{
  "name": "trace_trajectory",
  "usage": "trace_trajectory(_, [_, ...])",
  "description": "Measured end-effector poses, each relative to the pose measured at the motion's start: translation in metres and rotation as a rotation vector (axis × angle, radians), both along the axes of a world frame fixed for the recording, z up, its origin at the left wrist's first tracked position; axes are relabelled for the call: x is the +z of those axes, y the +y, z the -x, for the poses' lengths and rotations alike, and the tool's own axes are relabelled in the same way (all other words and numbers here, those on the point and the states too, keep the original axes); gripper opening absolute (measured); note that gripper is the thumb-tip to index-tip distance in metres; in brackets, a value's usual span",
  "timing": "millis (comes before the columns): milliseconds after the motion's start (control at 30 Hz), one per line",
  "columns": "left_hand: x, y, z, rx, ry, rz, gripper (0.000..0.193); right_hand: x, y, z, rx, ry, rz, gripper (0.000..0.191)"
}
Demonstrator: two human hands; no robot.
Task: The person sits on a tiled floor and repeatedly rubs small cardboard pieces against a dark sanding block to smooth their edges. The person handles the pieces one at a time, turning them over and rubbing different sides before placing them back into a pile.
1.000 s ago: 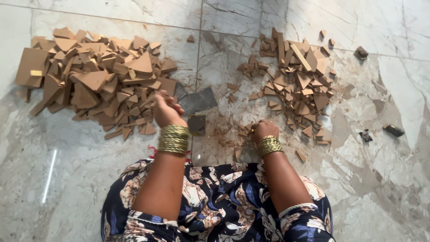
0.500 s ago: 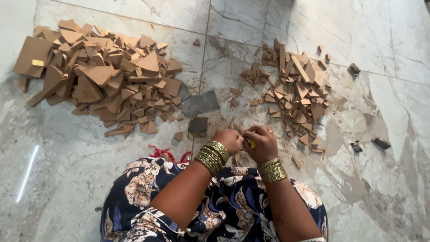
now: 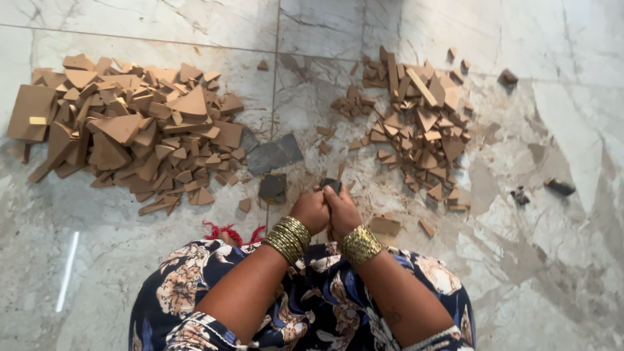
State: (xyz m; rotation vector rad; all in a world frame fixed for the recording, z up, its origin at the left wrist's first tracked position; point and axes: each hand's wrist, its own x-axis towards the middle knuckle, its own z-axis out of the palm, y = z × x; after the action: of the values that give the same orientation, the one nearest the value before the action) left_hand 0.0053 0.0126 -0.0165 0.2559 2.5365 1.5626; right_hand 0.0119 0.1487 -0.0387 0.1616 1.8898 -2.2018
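Note:
Both my hands meet in front of my lap over the marble floor. My left hand (image 3: pixel 309 209) and my right hand (image 3: pixel 342 211) are clasped together on a small dark piece (image 3: pixel 331 185) that sticks out above the fingers. Gold bangles circle both wrists. Close to the left hand lies a dark square tile piece (image 3: pixel 272 187), and a larger grey slab (image 3: pixel 274 155) lies just beyond it. A big heap of brown tile shards (image 3: pixel 130 130) spreads to the left. A smaller heap of brown shards (image 3: pixel 419 127) sits ahead on the right.
Loose brown chips (image 3: pixel 385 225) lie by my right wrist. Small dark bits (image 3: pixel 559 186) rest on the floor at the far right, another (image 3: pixel 507 78) further back. My floral dress (image 3: pixel 195 292) covers my knees at the bottom. Dust marks the floor around the right heap.
My left hand left the edge of the big heap and came right to join my right hand. Both hands now grip the small dark piece together.

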Motion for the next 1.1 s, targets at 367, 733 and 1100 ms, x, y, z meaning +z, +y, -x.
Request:
trace_trajectory(367, [-0.016,0.018,-0.003,0.028,-0.124,-0.467,0.033,0.058,0.079,0.065,-0.558,-0.203,0.237,0.032])
trace_trajectory(733, [0.013,0.014,0.000,0.093,-0.685,-1.121,0.035,0.035,0.024,0.026,-0.002,-0.081,0.361,0.021])
trace_trajectory(1100, [0.031,0.017,-0.003,0.028,-0.738,-1.142,0.034,0.051,0.033,0.033,-0.109,-0.131,0.530,0.021])
